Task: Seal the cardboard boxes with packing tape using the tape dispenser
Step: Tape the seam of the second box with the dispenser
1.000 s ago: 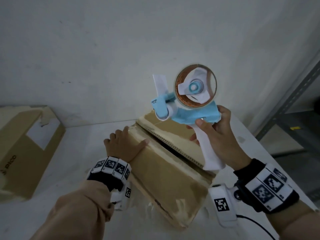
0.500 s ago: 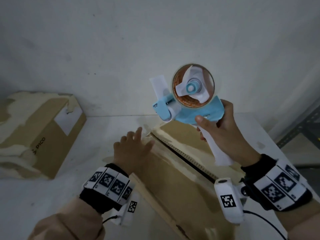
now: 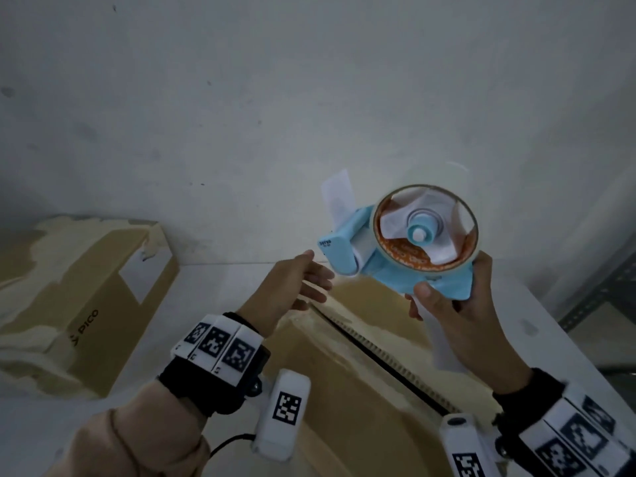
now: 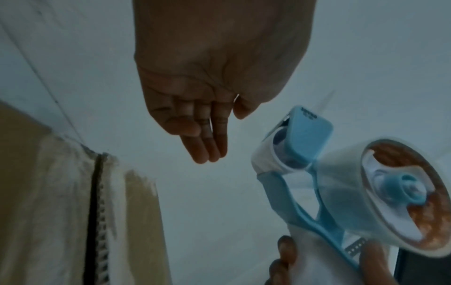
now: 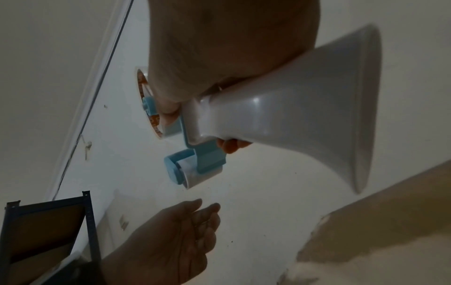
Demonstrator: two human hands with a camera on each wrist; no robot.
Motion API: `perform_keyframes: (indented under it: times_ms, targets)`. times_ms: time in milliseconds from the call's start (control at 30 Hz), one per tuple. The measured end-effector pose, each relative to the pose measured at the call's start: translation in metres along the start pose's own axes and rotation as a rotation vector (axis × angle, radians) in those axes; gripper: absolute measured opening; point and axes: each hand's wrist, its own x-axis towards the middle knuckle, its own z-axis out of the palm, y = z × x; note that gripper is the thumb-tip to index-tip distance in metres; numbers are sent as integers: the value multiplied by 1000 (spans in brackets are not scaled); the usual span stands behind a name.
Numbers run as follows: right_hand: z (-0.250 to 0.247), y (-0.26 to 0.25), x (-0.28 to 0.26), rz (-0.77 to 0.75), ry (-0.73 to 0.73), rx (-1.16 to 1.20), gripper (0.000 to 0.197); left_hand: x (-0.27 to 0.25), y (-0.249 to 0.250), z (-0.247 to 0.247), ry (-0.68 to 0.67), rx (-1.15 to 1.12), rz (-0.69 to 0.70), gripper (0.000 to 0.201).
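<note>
A light-blue tape dispenser (image 3: 395,256) with a roll of clear tape (image 3: 426,228) is held up in the air, my right hand (image 3: 451,311) gripping its white handle (image 5: 292,108). A short tab of tape (image 3: 339,194) sticks up from its front. My left hand (image 3: 296,287) hovers open, fingers straight, just left of the dispenser's roller end (image 4: 292,146), not touching it. Below both hands lies a cardboard box (image 3: 344,390) with a dark open seam (image 3: 389,366) between its flaps.
A second cardboard box (image 3: 86,304), marked PICO and patched with old tape, stands on the white table (image 3: 206,294) at the left. A white wall rises close behind. Metal shelving (image 3: 612,287) stands at the right.
My left hand has lifted off the box flap and risen toward the dispenser's front. The dispenser has stayed raised in my right hand. The view has shifted left and up.
</note>
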Motion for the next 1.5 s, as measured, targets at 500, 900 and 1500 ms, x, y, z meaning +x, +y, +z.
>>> perform_keyframes:
  times_ms: [500,900,1500]
  targets:
    - [-12,4,-9,-34,6,-22,52,5,4,8,-145,-36,-31,5]
    - [-8,-7,-11,-41,-90,-21,59,14,7,-4,-218,51,-169,22]
    - [-7,-6,-5,-7,-94,-142,60,30,9,0,-35,166,-59,33]
